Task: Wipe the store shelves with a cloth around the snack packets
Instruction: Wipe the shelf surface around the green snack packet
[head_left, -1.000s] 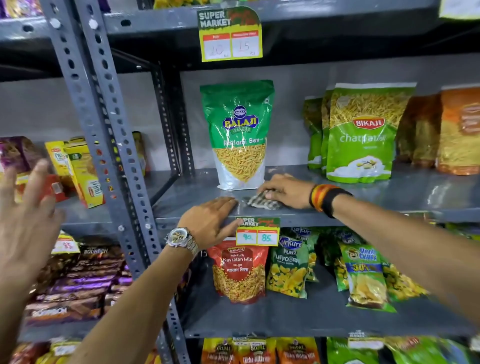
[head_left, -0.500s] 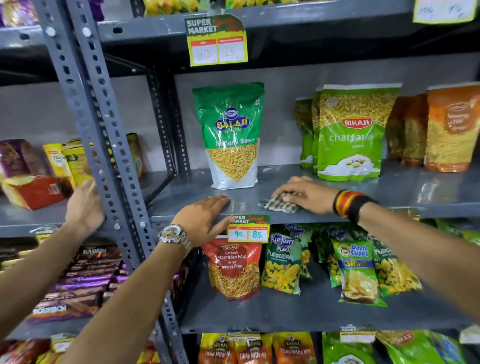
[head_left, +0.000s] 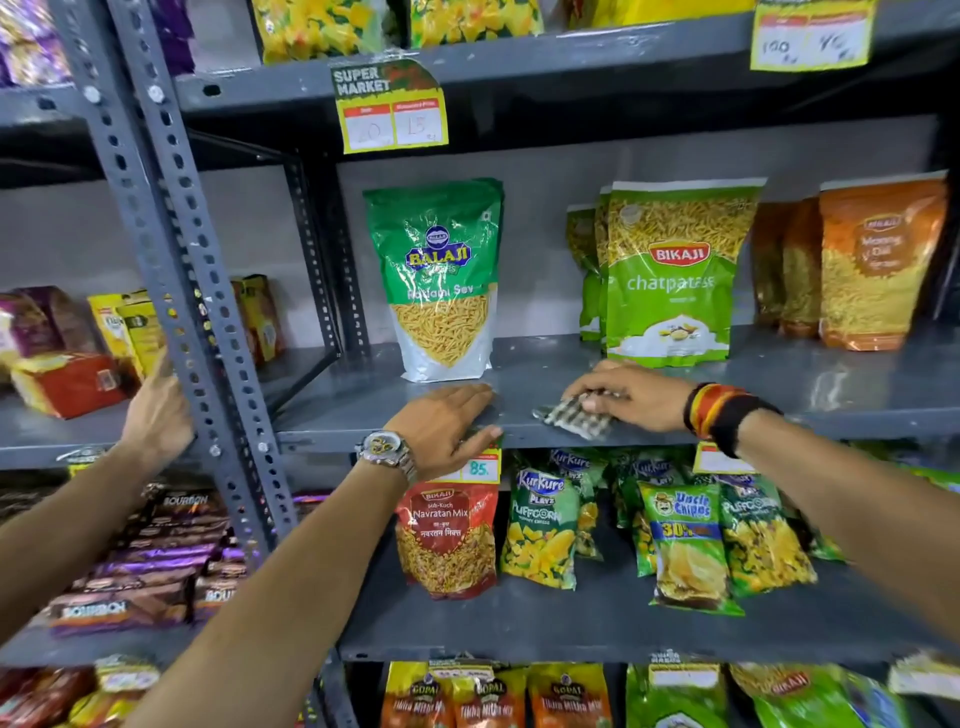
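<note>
My right hand (head_left: 631, 397), with a striped band at the wrist, presses a small checked cloth (head_left: 571, 418) flat on the front of the grey middle shelf (head_left: 810, 395). The cloth lies between the upright green Balaji sev packet (head_left: 441, 280) and the green Bikaji chatpata packets (head_left: 670, 275), touching neither. My left hand (head_left: 156, 410) is far to the left, fingers apart, resting against the perforated grey upright post (head_left: 171, 218) and holding nothing. A third hand wearing a watch (head_left: 441, 428), another person's, lies flat on the shelf edge just in front of the Balaji packet.
Orange Bikaji packets (head_left: 878, 265) stand at the right of the same shelf. Below hang price tags (head_left: 480, 467), with Navratan Mix (head_left: 449, 540), Kurkure (head_left: 540, 530) and Uncle Chipps (head_left: 680, 540) packets. Biscuit boxes (head_left: 67, 382) and Bourbon packs (head_left: 119, 608) fill the left bay.
My right hand has slid the cloth to the right along the shelf front. My left hand went from near the camera out to the upright post. The watch hand stayed put.
</note>
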